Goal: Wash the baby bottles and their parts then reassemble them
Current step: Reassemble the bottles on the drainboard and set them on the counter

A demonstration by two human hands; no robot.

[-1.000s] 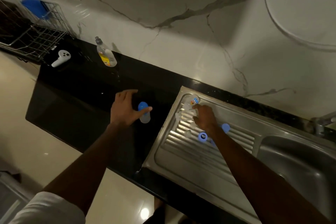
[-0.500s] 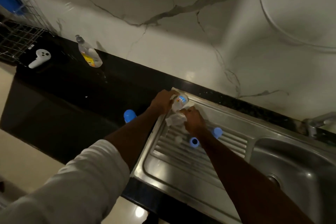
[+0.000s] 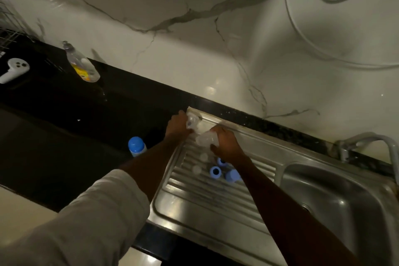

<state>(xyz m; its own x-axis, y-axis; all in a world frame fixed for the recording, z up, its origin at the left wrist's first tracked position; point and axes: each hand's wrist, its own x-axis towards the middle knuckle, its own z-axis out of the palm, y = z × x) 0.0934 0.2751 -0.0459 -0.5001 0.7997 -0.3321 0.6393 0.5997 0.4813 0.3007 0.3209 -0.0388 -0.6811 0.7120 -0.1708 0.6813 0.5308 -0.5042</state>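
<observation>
At the far left corner of the steel drainboard, my left hand grips a clear baby bottle. Right beside it my right hand holds a second clear bottle part. Several blue rings and caps and two small clear pieces lie on the ribs just below my right hand. An assembled bottle with a blue cap stands on the black counter, left of my left forearm.
A dish soap bottle lies against the marble wall at the back left. A white controller rests at the far left near a wire rack. The sink basin and tap are at the right.
My left hand let go of the blue-capped bottle on the counter and moved right to the drainboard corner, where it took the clear bottle. My right hand stayed there with the other clear part.
</observation>
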